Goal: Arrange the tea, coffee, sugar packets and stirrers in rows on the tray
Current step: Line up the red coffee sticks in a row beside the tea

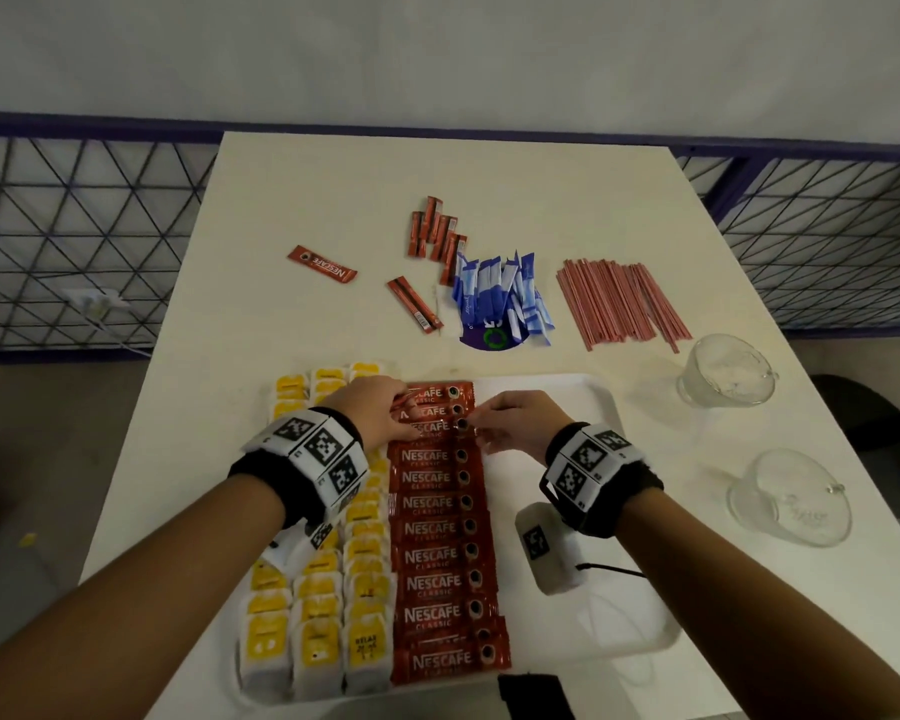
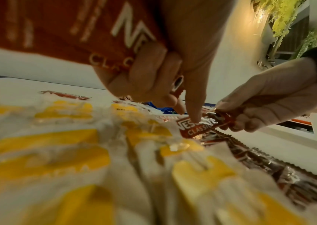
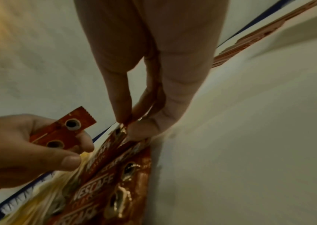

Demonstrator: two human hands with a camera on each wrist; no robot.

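Note:
A white tray (image 1: 552,402) holds three columns of yellow tea bags (image 1: 315,610) and one column of red coffee packets (image 1: 437,558). At the far end of that column my right hand (image 1: 476,428) pinches the right end of a coffee packet (image 2: 198,127) between thumb and fingers (image 3: 121,109). My left hand (image 1: 404,413) grips two spare coffee packets (image 3: 63,134) in its curled fingers, and its index finger (image 2: 196,109) presses down on the packet that the right hand pinches. Blue sugar packets (image 1: 500,298) and red stirrers (image 1: 619,304) lie on the table beyond the tray.
More loose coffee sticks (image 1: 437,236) lie at the table's middle back, with one (image 1: 323,265) to their left and one (image 1: 415,304) in front. Two glass cups (image 1: 726,371) (image 1: 791,498) stand to the right. A white marked box (image 1: 546,543) sits on the tray's bare right half.

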